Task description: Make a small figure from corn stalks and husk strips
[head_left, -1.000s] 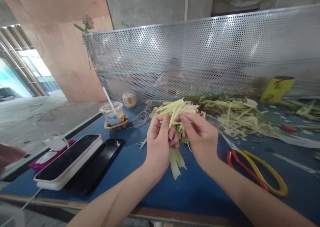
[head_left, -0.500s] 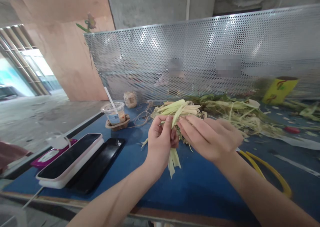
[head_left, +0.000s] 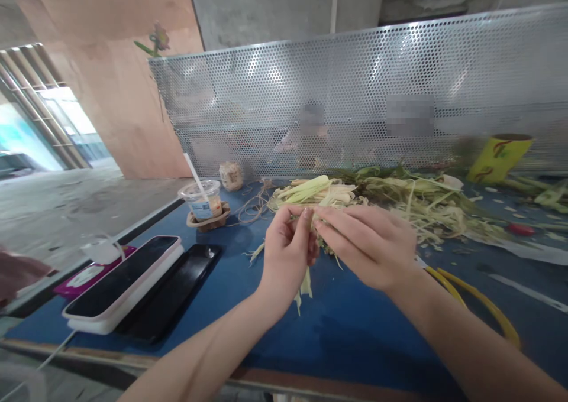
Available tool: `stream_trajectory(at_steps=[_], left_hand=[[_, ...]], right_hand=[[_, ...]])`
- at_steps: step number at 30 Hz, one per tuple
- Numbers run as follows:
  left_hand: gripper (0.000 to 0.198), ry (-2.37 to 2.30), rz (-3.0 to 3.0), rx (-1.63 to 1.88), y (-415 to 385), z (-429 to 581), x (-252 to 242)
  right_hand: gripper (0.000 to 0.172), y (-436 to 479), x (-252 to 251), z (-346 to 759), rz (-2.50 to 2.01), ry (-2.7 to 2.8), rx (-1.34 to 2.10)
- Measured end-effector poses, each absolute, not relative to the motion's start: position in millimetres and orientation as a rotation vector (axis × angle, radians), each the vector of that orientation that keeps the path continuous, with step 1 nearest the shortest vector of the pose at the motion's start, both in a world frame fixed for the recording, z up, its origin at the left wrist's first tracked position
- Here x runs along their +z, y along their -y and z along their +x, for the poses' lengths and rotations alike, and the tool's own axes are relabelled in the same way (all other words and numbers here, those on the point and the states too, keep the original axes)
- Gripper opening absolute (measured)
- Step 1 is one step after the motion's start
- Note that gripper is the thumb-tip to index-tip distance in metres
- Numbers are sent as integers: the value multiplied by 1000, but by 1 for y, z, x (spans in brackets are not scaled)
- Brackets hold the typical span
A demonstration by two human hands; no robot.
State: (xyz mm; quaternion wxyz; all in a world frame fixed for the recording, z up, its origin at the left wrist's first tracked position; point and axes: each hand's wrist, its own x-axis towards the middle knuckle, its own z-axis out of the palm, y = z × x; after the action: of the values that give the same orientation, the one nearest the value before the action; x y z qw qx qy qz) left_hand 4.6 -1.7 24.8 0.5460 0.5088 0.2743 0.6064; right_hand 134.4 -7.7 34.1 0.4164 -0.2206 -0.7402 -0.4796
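My left hand [head_left: 286,248] is closed in a pinch around a pale corn husk strip [head_left: 306,285], whose frayed lower end hangs below the fingers. My right hand [head_left: 370,242] meets it from the right, fingertips pressed together on the upper part of the same strip. The fingers cover most of the strip between them. Just behind both hands lies a bundle of pale green and cream corn husks [head_left: 310,190], partly hidden by the fingers. To the right, a loose heap of dried husks and shreds [head_left: 426,204] spreads over the blue table [head_left: 346,343].
On the left are a plastic cup with straw [head_left: 202,201] in a cardboard holder, a pink-cased phone [head_left: 126,284] and a black phone [head_left: 173,292]. Yellow-handled scissors [head_left: 481,301] lie by my right forearm. A yellow roll [head_left: 499,159] and perforated metal screen [head_left: 275,100] stand behind.
The husk strip that stood up above my fingers has dropped lower and is now mostly covered. My right hand has drawn slightly inward and left, against the left fingertips.
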Motion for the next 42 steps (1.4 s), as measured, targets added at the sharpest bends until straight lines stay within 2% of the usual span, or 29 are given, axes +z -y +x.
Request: stream_trajectory(at_steps=[4,9,13,16,29,36,42], left_hand=[[17,-662,1307,1455,-1,3,23],[10,-706,1490,1533,0,1,23],[6,-766,1604,1611,1,0,22],[7,-789,1662,1640,2,0,20],[12,-878,1900,1687,5,-4,17],[21,-924,2008,1707,3,-7,16],[15,-909,2039,1668,1,-5,14]], right_hand=[[17,5,32,133,-616,1923,-891],[17,9,33,121,-833,1678,-379],[13,14,38,115,-943,1524,-200],[10,16,40,115,-925,1554,-267],[16,15,37,115,-866,1674,-556],[16,15,39,120,-853,1795,-611],[16,10,35,120,-804,1800,-626]])
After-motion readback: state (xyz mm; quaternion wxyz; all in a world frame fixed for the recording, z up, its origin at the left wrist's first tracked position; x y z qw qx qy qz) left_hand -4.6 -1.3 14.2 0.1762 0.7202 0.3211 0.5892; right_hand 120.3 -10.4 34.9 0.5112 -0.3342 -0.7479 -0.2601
